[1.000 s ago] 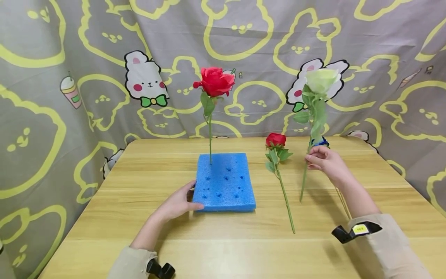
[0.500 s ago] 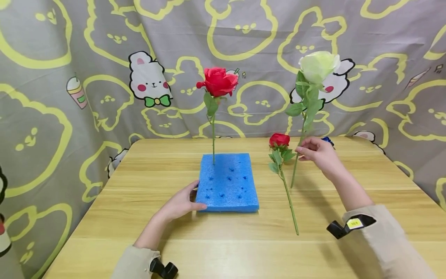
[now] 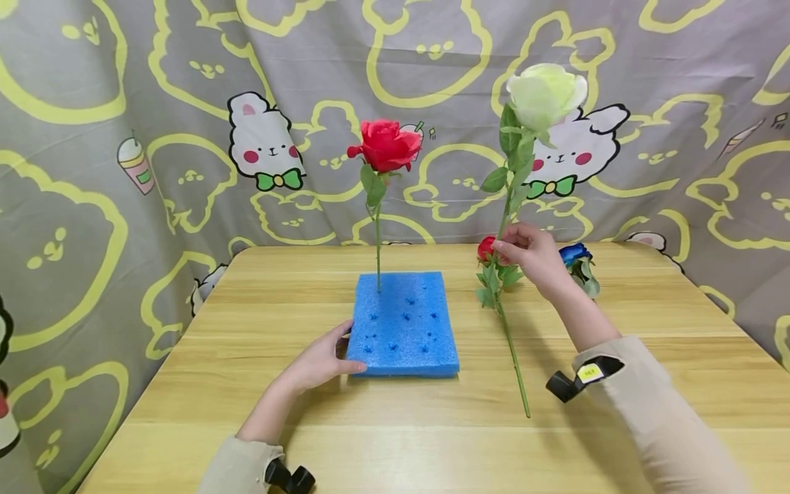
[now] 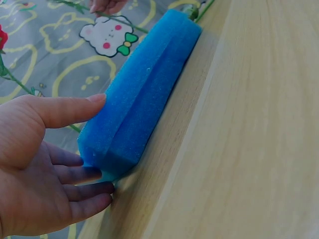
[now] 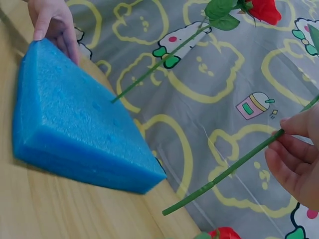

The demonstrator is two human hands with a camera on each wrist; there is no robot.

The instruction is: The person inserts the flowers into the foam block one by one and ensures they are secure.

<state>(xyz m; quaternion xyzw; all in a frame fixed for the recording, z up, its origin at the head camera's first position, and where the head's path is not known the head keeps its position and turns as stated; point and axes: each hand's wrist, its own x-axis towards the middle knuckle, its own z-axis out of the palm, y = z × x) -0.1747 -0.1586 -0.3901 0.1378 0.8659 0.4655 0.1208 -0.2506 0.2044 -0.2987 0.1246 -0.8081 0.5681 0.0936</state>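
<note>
A white artificial rose (image 3: 546, 96) stands upright, its stem pinched by my right hand (image 3: 533, 257) between thumb and fingers. In the right wrist view the bare lower end of its stem (image 5: 214, 183) hangs above the table. My left hand (image 3: 317, 357) holds the near left corner of a blue foam block (image 3: 401, 329), thumb at the front and fingers along the left side. Several small holes dot the block's top. One red rose (image 3: 384, 145) is stuck upright near the block's back left. Another red rose (image 3: 485, 248) lies to the right, partly behind the right hand.
A blue rose (image 3: 577, 255) lies at the back right, its stem hidden behind the right arm. The wooden table (image 3: 247, 295) ends at a patterned grey curtain (image 3: 333, 62). Each wrist wears a black camera (image 3: 290, 475).
My right hand has moved left and raised the white rose, now above the lying red rose. The blue rose shows more. My left hand stays on the foam block.
</note>
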